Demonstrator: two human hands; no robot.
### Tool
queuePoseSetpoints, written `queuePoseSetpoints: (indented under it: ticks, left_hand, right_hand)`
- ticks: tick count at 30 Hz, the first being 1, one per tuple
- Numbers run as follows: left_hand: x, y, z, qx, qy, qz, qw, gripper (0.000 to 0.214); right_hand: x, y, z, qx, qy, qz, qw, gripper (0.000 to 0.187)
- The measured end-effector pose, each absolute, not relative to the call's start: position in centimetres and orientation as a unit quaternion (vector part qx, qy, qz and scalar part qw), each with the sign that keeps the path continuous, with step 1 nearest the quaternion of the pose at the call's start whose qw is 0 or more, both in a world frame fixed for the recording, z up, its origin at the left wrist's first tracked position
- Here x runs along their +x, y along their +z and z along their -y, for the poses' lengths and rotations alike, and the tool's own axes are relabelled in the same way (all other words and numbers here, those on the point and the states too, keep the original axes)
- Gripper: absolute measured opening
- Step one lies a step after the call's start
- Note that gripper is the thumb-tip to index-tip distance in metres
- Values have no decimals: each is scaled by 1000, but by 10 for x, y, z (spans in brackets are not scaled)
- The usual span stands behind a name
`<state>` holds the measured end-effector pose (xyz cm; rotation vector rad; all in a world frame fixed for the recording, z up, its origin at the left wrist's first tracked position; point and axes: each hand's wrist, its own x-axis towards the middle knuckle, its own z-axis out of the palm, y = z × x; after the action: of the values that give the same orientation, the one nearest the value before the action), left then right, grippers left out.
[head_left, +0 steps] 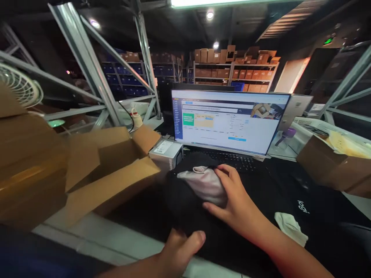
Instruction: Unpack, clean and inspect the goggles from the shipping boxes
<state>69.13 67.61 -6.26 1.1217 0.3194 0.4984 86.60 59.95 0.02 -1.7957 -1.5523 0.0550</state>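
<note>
A soft black bag-like thing is held up over the desk in front of me. In its opening shows a light grey, creased bundle; whether this is contents or lining I cannot tell. My right hand curves round the right side of the grey bundle, thumb below and fingers above. At the lower edge of the black thing, my left hand is closed on it with the thumb on top; its other fingers are mostly hidden.
A lit monitor stands behind a black keyboard. To the left are an open cardboard box and a small grey box. On the black desk mat lies a pale crumpled cloth. Another cardboard box is at right.
</note>
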Motion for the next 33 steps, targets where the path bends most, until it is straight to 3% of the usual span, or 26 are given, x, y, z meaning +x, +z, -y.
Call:
queuePoseSetpoints:
  ticks: [6,11,18,20,28,33]
  left_hand:
    - [636,-81,-645,544,217,-261,768,71]
    - [633,-97,-630,408,259,-250,839,58]
    - [648,-114,-644,280,304,-233,880,59]
    - [647,-109,-650,289,294,-228,882,60]
    - [687,-100,-670,231,279,-256,896,38]
    - [709,-100,-671,183,251,-336,889,19]
  right_hand:
    - [837,-25,-603,-674,102,657,321,72]
    - [824,-48,-614,-638,191,687,291,69]
    - [819,-62,-619,-648,239,672,268,39]
    - [822,-59,-620,-677,226,649,262,40]
    - [861,-33,-623,-719,294,487,399,72]
    - [894,-15,-616,-684,239,433,536,64]
